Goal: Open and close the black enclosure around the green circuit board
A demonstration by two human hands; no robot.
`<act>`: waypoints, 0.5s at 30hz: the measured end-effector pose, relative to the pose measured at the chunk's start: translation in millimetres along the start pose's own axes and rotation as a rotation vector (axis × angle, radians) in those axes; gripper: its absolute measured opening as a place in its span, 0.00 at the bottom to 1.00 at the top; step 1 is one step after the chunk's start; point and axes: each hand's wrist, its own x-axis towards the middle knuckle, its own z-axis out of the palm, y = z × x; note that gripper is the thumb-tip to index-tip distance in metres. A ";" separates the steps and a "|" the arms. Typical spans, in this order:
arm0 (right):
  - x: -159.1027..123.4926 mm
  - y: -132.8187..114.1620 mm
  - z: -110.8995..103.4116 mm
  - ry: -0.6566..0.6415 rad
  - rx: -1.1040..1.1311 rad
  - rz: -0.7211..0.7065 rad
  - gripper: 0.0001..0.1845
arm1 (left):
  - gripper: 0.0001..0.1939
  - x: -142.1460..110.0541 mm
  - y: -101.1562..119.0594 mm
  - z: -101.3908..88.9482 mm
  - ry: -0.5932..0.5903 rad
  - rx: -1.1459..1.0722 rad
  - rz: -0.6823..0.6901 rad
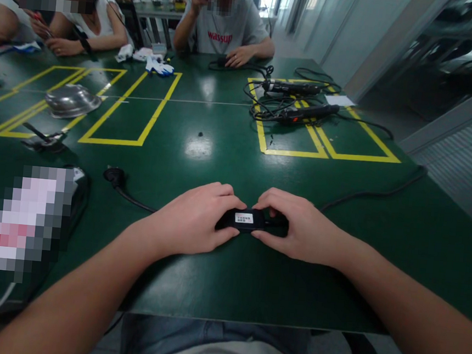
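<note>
A black power adapter (pixel 259 221) with a small white label (pixel 244 218) lies low over the green table in front of me. My left hand (pixel 199 218) grips its left end between thumb and fingers. At the right end, my right hand (pixel 298 226) pinches it in the same way. A black cord runs out from under my left hand to a plug (pixel 114 176) on the table. Another black cable (pixel 366 194) trails from behind my right hand toward the right table edge. Part of the adapter is hidden by my fingers.
Black corded tools (pixel 307 113) and tangled cables lie inside yellow tape at back right. A metal bowl (pixel 71 101) and a small metal item (pixel 47 139) sit at left, with a blurred-out object (pixel 21 219) nearer. Gloves (pixel 159 67) lie farther back. Several people sit across the table.
</note>
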 end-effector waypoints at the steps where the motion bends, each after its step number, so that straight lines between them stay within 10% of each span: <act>1: 0.1 0.1 -0.1 -0.003 0.003 0.002 0.12 | 0.15 0.2 -0.1 0.2 0.003 -0.002 -0.001; 15: 0.5 -1.2 -1.7 -0.010 -0.008 0.012 0.13 | 0.14 2.0 -0.5 1.7 0.024 -0.014 0.024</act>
